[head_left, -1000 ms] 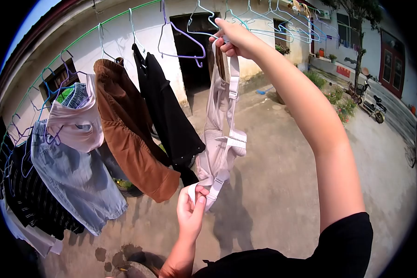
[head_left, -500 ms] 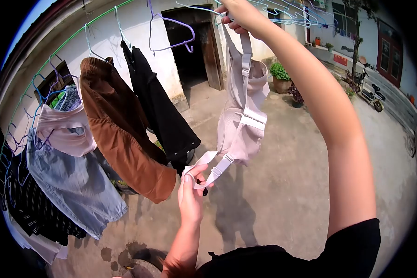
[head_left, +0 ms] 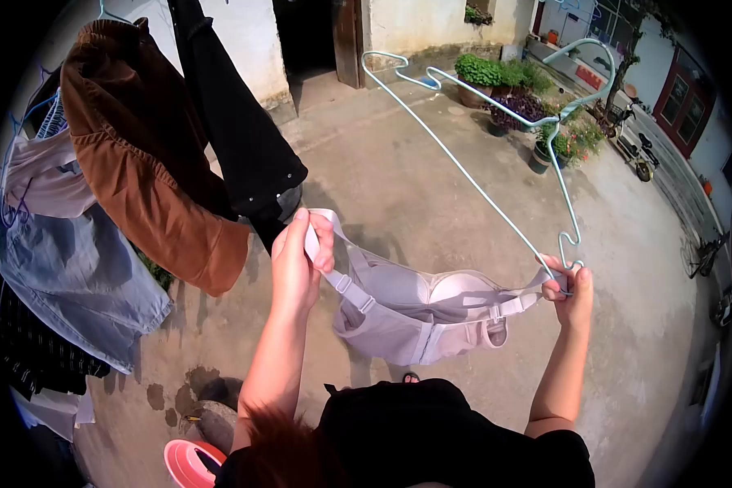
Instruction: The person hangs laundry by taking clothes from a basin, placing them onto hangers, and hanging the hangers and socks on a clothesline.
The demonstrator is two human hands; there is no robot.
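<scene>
A pale pink bra (head_left: pixel 419 317) stretches between my two hands at chest height. My left hand (head_left: pixel 299 256) is closed round one of its straps. Fingers of my right hand (head_left: pixel 571 294) pinch the other strap together with one end of a light green clothes hanger (head_left: pixel 464 165). The hanger tilts up and away from that hand, its hook at the upper right and its far end free in the air. Neither strap's end near my left hand touches the hanger.
At my left hang brown trousers (head_left: pixel 150 154), black trousers (head_left: pixel 232 122) and light blue jeans (head_left: pixel 81 268). A pink basin (head_left: pixel 185 465) sits low by my left side. Potted plants (head_left: pixel 504 89) stand near the wall ahead, and a scooter (head_left: pixel 636 146) is parked farther right.
My right hand has come down from the clothesline with a light green hanger and the bra's strap. The bra has swung from hanging upright to lying across, and my left hand has risen.
</scene>
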